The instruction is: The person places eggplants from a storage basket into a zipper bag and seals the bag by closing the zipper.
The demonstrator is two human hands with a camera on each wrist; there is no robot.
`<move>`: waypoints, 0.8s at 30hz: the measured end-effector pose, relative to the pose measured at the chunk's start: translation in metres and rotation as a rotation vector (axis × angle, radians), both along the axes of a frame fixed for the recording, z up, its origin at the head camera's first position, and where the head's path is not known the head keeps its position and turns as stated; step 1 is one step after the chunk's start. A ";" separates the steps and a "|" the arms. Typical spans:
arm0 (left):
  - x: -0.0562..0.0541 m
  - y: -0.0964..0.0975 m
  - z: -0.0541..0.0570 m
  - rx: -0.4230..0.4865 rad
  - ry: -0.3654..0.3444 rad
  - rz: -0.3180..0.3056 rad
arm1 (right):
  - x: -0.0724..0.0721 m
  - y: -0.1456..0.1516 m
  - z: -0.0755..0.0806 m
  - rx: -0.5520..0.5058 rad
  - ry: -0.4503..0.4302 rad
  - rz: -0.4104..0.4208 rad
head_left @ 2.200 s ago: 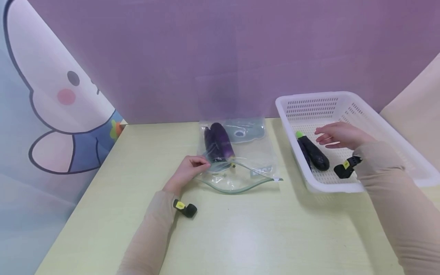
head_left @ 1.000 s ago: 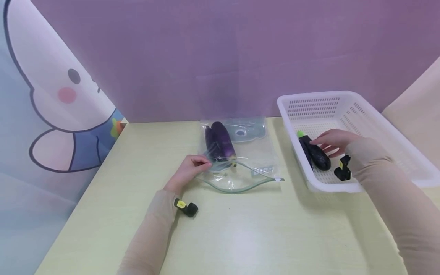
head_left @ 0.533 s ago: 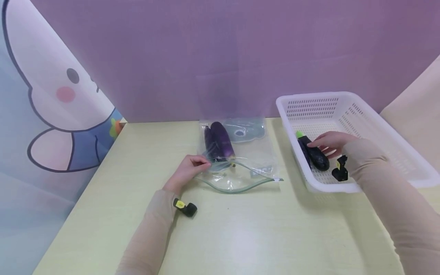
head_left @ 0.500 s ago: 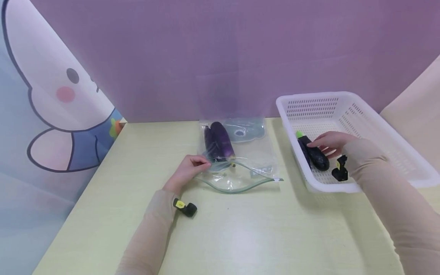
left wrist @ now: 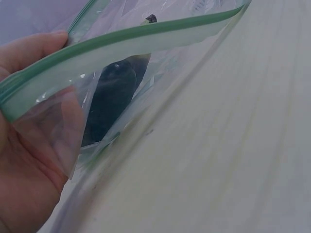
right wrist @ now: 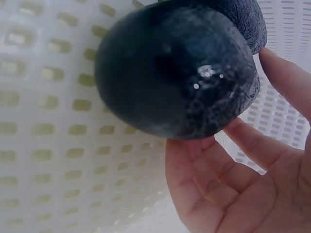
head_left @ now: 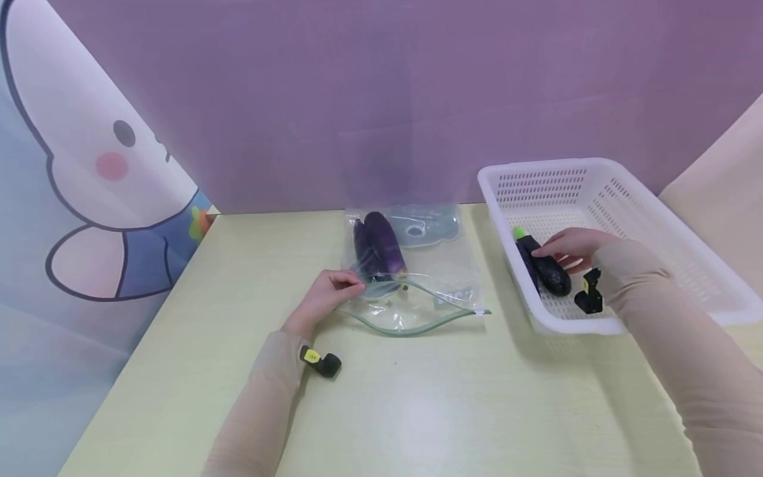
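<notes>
My left hand (head_left: 329, 296) pinches the left edge of a clear zip bag (head_left: 441, 265) at its green-lined mouth, which gapes open. Two eggplants lie inside the bag, the larger purple one (head_left: 384, 244) on the right. In the left wrist view, the green zip strip (left wrist: 141, 33) runs across the hand (left wrist: 29, 179), and a dark eggplant (left wrist: 114, 97) shows through the plastic. Inside the basket, my right hand (head_left: 575, 246) grips a dark eggplant (head_left: 553, 273), thumb on one side and fingers curled against the other. The right wrist view shows its rounded end (right wrist: 170, 73) close up.
The white perforated basket (head_left: 679, 228) stands at the right, by the purple backdrop (head_left: 286, 106). Another dark eggplant (head_left: 527, 265) lies against its left wall. The pale wooden table (head_left: 405, 411) extends in front; a cartoon cloth (head_left: 77, 165) hangs at the left.
My right hand has moved left and down from above the basket floor onto the eggplant, staying almost still over the last half second. The left hand has kept its hold on the bag.
</notes>
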State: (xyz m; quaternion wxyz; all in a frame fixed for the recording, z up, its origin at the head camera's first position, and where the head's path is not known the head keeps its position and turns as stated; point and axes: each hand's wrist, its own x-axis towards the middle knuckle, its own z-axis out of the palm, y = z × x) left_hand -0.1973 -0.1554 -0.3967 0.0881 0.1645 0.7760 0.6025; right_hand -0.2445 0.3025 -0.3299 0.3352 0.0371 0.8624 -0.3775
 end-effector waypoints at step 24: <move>-0.001 -0.001 -0.001 -0.002 0.003 -0.008 | -0.001 -0.001 -0.003 -0.034 -0.067 -0.006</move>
